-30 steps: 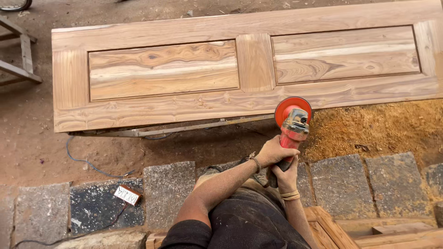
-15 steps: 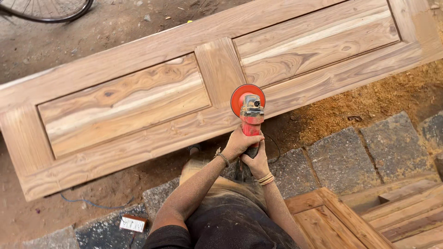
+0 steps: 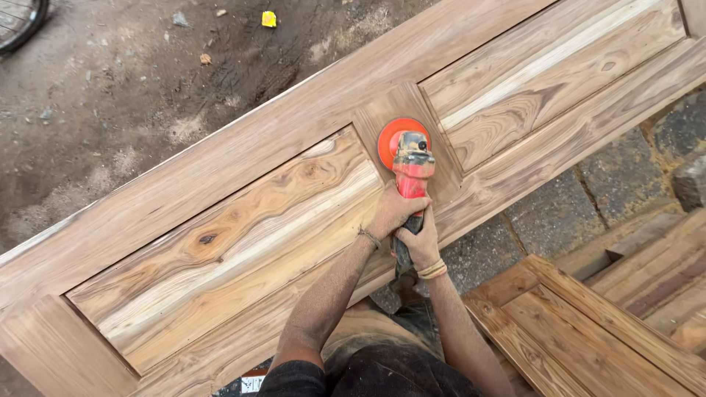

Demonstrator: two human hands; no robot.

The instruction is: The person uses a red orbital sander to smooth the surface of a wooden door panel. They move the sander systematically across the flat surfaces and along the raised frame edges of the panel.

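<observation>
Head view. A long unfinished wooden door with two recessed, strongly grained panels [image 3: 243,235] lies flat and runs diagonally from lower left to upper right. A red hand-held disc sander with an orange round pad [image 3: 407,158] rests on the upright rail between the two panels, its pad flat against the wood and its body pointing back toward the person.

The left hand [image 3: 391,212] is clenched around the red body of the sander just behind the metal head, fingers wrapped over the top; a thin dark band circles that wrist. The right hand [image 3: 419,246] is closed around the dark rear handle directly below, touching the left hand; pale bands circle its wrist. Both grips are fully closed on the tool, with no gap visible between fingers and housing. Both forearms are dusted with fine powder.

Beyond the door's far edge lies bare brown earth [image 3: 147,88] with a small yellow scrap [image 3: 269,18]. On the near right, grey stone paving blocks [image 3: 551,213] adjoin a second slatted wooden frame [image 3: 588,331]. A bicycle wheel [image 3: 18,22] shows at the upper left corner.
</observation>
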